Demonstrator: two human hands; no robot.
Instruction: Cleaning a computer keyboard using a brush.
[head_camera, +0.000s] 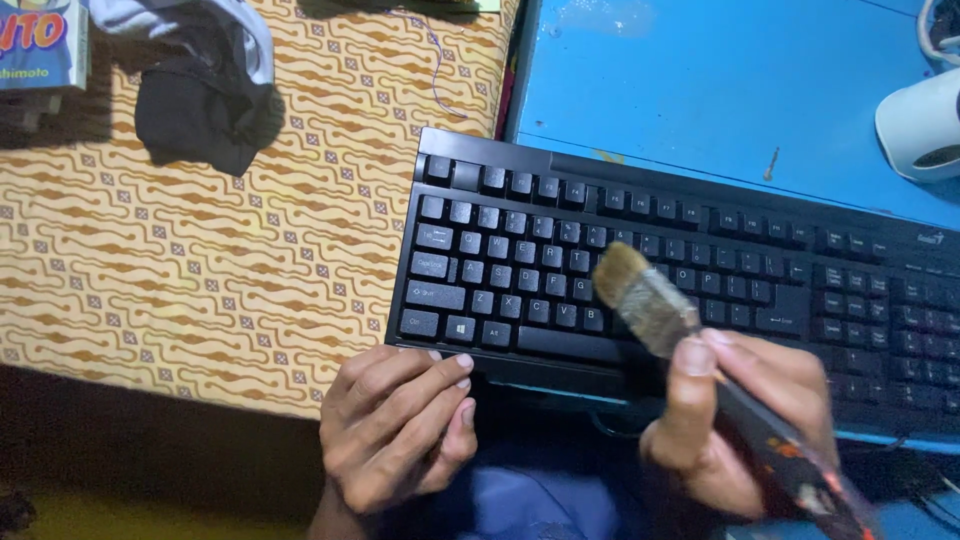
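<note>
My right hand (745, 420) grips a paintbrush (700, 360), bristles angled far-left over the black keyboard's (520, 250) middle keys. My left hand (395, 425) is loosely curled, fingers resting on the keyboard's near-left edge; its long axis runs left-right on the blue tabletop (720, 90).

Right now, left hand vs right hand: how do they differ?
The left hand holds nothing, its fingers resting on the front edge of the black keyboard. The right hand grips a paintbrush, bristles over the middle keys. Left lies flat, right is curled. Both are bare.
</note>
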